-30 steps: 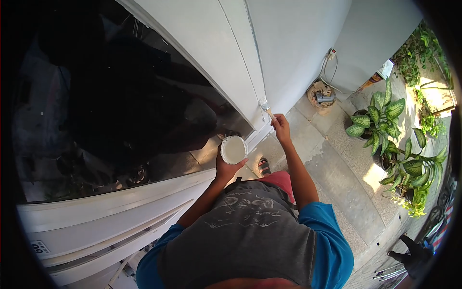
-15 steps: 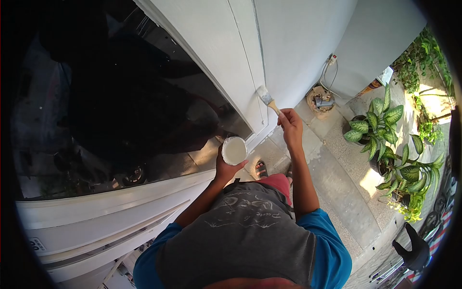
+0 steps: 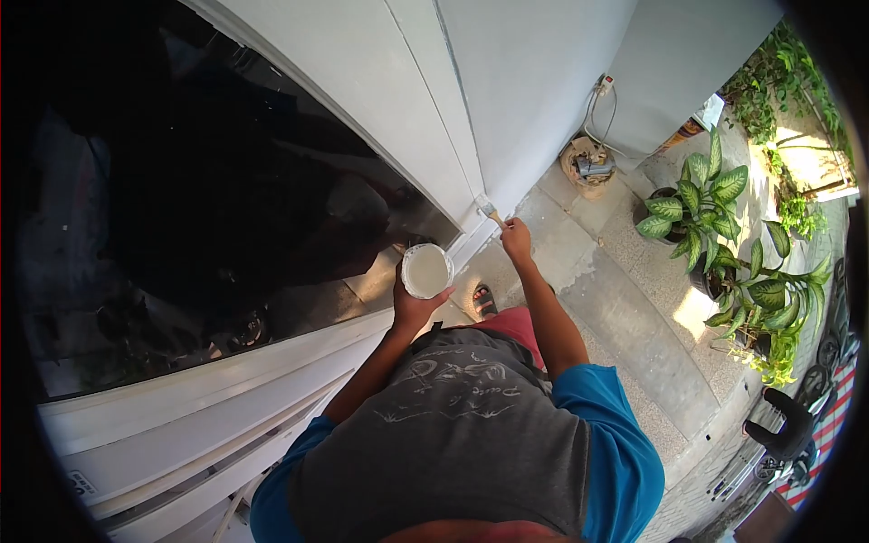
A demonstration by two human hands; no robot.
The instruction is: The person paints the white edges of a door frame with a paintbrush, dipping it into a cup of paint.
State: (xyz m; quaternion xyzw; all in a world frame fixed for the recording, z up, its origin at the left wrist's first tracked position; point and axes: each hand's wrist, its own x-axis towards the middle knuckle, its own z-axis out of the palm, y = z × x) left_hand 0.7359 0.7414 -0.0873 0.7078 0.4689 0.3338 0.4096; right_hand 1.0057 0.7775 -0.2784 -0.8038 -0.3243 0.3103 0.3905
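My left hand [image 3: 414, 308] is wrapped round a white tub [image 3: 427, 271] of pale, whitish paint, held upright beside the dark window glass. In my right hand [image 3: 516, 241] is a paintbrush [image 3: 491, 212], gripped by its wooden handle with the fingers closed. The brush's bristles, coated whitish, rest at the lower part of the white frame [image 3: 434, 109], close to where it meets the pale wall [image 3: 534, 81]. The tub is to the left of the brush and a little lower in view.
Dark reflective glass [image 3: 226, 199] fills the left side. A round container [image 3: 587, 167] with items stands on the floor by a cable and socket [image 3: 606, 83]. Potted plants [image 3: 697, 204] stand at the right. A sandalled foot [image 3: 484, 300] is below on the paving [image 3: 625, 317].
My right hand has moved the brush down along the frame toward its bottom. The view has shifted slightly, and the tub stays in my left hand.
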